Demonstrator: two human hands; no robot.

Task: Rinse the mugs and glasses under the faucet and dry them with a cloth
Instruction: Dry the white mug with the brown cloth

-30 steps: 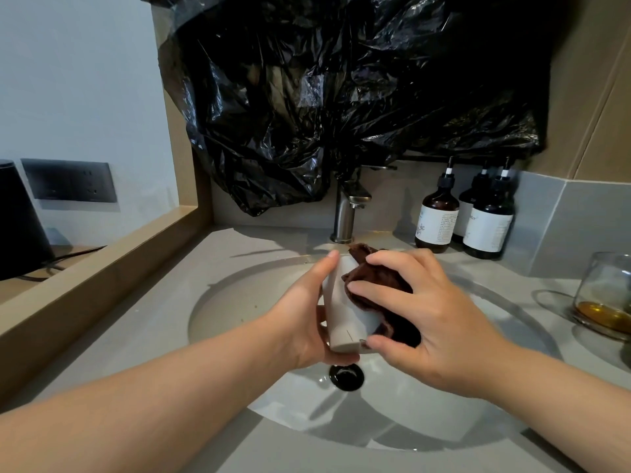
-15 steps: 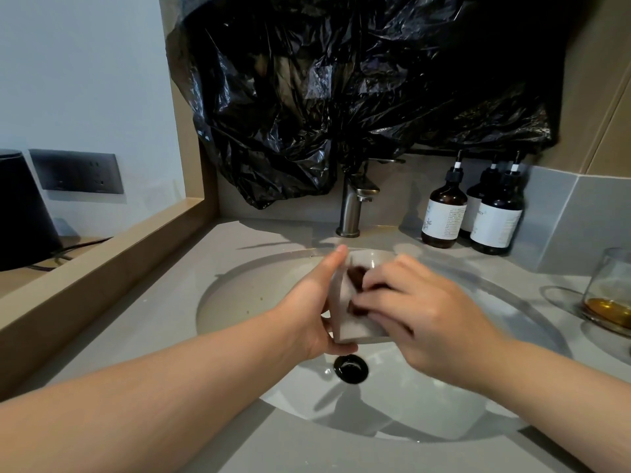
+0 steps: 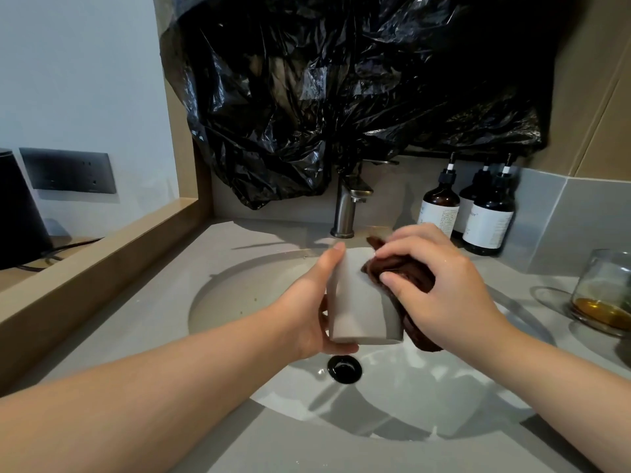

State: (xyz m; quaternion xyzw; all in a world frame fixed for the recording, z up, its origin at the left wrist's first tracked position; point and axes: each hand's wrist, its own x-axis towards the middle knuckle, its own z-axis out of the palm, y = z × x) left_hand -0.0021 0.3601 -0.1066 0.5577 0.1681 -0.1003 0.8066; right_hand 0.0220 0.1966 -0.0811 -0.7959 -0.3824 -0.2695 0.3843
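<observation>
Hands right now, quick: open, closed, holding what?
Left hand: grips the white mug.
Right hand: grips the brown cloth against the mug.

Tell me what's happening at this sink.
A person is drying a white mug over the sink. The left hand grips the mug's side; the right hand presses a dark brown cloth against its other side. No water shows at the faucet. A glass with amber liquid stands on the counter at right.

black plastic bag [image 3: 341, 97] | 3 pump bottles [image 3: 488, 216] | wall socket [image 3: 68, 170]
</observation>
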